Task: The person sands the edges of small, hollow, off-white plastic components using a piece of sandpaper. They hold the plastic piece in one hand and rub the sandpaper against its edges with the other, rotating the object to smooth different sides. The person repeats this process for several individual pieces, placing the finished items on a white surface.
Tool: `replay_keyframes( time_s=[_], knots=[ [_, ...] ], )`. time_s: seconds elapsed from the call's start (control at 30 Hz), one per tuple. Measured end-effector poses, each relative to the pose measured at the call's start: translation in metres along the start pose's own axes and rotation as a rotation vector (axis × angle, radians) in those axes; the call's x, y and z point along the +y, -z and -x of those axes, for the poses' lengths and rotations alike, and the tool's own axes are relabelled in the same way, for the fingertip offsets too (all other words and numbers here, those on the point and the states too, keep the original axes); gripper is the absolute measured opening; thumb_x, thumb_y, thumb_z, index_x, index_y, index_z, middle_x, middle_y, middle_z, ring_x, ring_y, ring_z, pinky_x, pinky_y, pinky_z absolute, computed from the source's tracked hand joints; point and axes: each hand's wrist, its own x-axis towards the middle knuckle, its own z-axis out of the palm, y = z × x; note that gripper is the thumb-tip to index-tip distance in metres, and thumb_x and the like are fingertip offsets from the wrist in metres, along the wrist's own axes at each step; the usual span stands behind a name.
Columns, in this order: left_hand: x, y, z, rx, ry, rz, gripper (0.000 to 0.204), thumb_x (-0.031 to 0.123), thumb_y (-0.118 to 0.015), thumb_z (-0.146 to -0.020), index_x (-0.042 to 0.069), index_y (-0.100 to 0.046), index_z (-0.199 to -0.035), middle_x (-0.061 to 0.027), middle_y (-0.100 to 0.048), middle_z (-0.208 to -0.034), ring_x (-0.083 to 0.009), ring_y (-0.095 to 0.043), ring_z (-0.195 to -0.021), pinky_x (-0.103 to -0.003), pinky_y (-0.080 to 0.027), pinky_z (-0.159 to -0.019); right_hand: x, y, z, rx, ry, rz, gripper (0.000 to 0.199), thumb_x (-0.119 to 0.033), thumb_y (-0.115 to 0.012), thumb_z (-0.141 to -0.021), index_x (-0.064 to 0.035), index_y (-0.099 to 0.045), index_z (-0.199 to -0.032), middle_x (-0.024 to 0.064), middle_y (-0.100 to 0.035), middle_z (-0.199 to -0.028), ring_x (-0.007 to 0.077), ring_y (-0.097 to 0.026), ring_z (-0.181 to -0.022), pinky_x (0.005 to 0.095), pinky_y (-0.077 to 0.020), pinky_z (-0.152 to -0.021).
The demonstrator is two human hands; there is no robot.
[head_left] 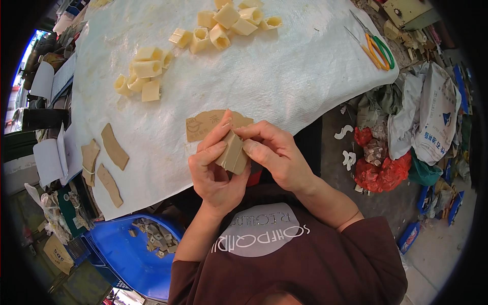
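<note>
My left hand point(212, 170) cradles a small tan block point(235, 155) with a ridged edge, its fingers and thumb closed around the sides. From the right, the fingertips of my right hand point(274, 152) pinch the block's upper right part. The block is held tilted above the near edge of the table, and parts of it are hidden by fingers. Just behind the hands, a flat brown piece point(195, 129) with a scalloped edge and dark printing lies on the white sheet, partly covered by my left fingers.
A white sheet point(254, 76) covers the table. Cream hollow blocks point(226, 18) lie in piles at the back; flat brown cut pieces point(115, 147) lie left. Scissors point(376, 48) rest far right. A blue basin point(117, 244) holds small pieces lower left. Bags point(384, 170) sit right.
</note>
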Motion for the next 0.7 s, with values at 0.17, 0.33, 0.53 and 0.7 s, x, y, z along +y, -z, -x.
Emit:
replay_keyframes(
  time_s=[0.17, 0.33, 0.53, 0.7],
  knots=[
    [-0.003, 0.0, 0.006, -0.005, 0.009, -0.054, 0.052, -0.009, -0.069, -0.069, 0.006, -0.035, -0.105, -0.0222, -0.049, -0.118, -0.0357, -0.052, -0.11, -0.044, -0.045, -0.091, 0.001, -0.003, 0.002, 0.012, -0.024, -0.018, 0.025, -0.012, -0.046, -0.09, 0.0007, -0.048, -0.112, 0.0028, -0.054, -0.085, 0.0041, -0.048, -0.063, 0.0193, -0.042, -0.054],
    [-0.006, -0.002, 0.007, 0.014, 0.005, -0.093, 0.047, -0.008, -0.067, -0.071, 0.004, -0.036, -0.105, -0.0243, -0.048, -0.118, -0.0334, -0.055, -0.105, -0.042, -0.046, -0.089, 0.004, -0.008, 0.003, 0.032, -0.008, 0.021, 0.028, -0.007, -0.045, -0.089, 0.0, -0.046, -0.116, 0.0059, -0.052, -0.097, 0.0052, -0.05, -0.074, 0.0199, -0.044, -0.06],
    [-0.009, -0.002, 0.01, 0.045, 0.022, -0.126, 0.044, -0.004, -0.067, -0.073, 0.003, -0.037, -0.103, -0.0258, -0.049, -0.117, -0.0328, -0.055, -0.104, -0.041, -0.047, -0.086, 0.007, -0.018, 0.007, 0.005, -0.022, -0.064, 0.042, -0.006, -0.047, -0.087, 0.0, -0.036, -0.127, 0.0095, -0.044, -0.114, 0.0115, -0.049, -0.096, 0.0247, -0.0441, -0.079],
    [-0.01, 0.001, 0.01, 0.042, 0.027, -0.176, 0.044, -0.002, -0.069, -0.072, 0.003, -0.037, -0.102, -0.0258, -0.049, -0.118, -0.0312, -0.055, -0.105, -0.04, -0.047, -0.086, 0.013, -0.02, 0.007, 0.015, 0.013, -0.02, 0.052, -0.009, -0.051, -0.085, 0.0015, -0.03, -0.131, 0.0125, -0.039, -0.119, 0.015, -0.044, -0.104, 0.0284, -0.04, -0.087]
  ],
)
